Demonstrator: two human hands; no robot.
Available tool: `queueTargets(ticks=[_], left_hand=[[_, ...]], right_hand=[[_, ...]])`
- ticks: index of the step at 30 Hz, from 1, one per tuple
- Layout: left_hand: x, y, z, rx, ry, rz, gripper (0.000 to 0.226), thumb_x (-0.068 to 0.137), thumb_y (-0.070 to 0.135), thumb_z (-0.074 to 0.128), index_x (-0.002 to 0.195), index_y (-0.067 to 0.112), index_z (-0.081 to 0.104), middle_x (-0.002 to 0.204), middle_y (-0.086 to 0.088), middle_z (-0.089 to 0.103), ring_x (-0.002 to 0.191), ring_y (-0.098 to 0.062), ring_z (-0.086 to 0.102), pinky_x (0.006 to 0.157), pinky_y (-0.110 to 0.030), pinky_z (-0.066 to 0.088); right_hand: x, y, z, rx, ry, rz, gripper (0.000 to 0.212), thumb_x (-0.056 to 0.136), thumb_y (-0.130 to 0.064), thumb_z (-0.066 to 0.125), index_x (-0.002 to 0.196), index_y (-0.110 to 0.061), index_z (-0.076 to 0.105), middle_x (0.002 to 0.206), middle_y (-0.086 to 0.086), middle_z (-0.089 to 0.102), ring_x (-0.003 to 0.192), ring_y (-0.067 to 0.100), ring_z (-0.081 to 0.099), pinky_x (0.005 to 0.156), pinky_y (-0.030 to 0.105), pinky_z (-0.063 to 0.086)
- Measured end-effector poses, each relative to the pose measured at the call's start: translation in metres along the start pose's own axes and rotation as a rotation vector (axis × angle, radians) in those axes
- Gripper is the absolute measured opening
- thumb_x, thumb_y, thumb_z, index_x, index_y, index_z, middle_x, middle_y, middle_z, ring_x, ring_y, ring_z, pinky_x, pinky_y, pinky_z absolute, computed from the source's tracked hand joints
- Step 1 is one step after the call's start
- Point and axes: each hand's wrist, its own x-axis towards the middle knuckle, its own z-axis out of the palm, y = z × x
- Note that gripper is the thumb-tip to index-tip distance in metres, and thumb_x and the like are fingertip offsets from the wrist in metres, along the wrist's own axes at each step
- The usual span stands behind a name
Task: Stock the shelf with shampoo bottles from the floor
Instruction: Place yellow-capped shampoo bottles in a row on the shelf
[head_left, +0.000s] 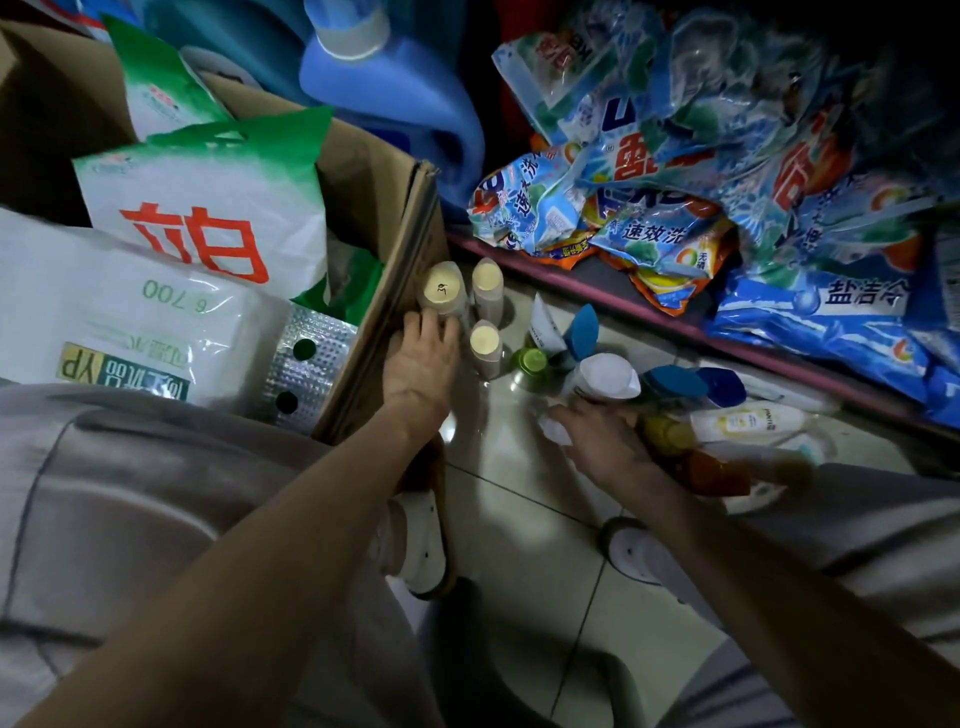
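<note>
The floor (524, 525) was glossy pale tile, throwing back light. The box (384, 291) at the left was matt brown cardboard, rough at its torn edge. The detergent bags (727, 171) on the far right were shiny, crinkled plastic film. The cream-capped bottles (485, 343) looked of smooth plastic, as did the blue jug (415, 98) far off. The trousers (130, 493) were soft grey cloth.
</note>
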Motion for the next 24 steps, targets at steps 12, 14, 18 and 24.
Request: queueTargets(ticks=[12,14,18,24], left_hand=[[-0.016,-0.010,-0.012,-0.339,-0.162,-0.121,0.047,0.084,0.015,0.064,0.120,0.022,0.034,0.106,-0.014,0.055,0.093,-0.036,0.061,0.065,-0.036,0.041],[-0.026,-0.009,-0.027,-0.397,-0.180,-0.118,0.051,0.079,0.021,0.070,0.116,0.023,0.035,0.105,-0.015,0.056,0.094,-0.038,0.059,0.067,-0.040,0.044],[-0.056,-0.009,-0.053,-0.513,-0.092,-0.074,0.054,0.073,0.026,0.069,0.117,0.028,0.037,0.102,-0.012,0.060,0.093,-0.038,0.060,0.069,-0.039,0.046],[-0.088,-0.016,-0.122,-0.708,0.136,-0.050,0.044,0.070,0.035,0.074,0.098,0.020,0.044,0.093,-0.005,0.063,0.086,-0.030,0.058,0.068,-0.032,0.045]], right_hand=[[-0.022,-0.011,-0.031,0.397,0.223,0.054,0.034,0.089,-0.024,0.058,0.121,-0.015,0.054,0.113,0.011,0.061,0.103,0.029,0.058,0.082,0.037,0.051],[-0.032,-0.014,-0.047,0.501,0.276,0.079,0.038,0.085,-0.026,0.062,0.121,-0.016,0.056,0.114,0.011,0.062,0.107,0.029,0.056,0.085,0.036,0.048],[-0.057,-0.020,-0.081,0.567,0.391,0.093,0.033,0.082,-0.033,0.067,0.110,-0.018,0.061,0.109,0.008,0.067,0.102,0.026,0.060,0.085,0.038,0.051],[-0.116,-0.018,-0.126,0.849,0.597,0.094,0.019,0.078,-0.031,0.072,0.089,-0.018,0.065,0.088,0.001,0.071,0.077,0.014,0.068,0.064,0.035,0.058]])
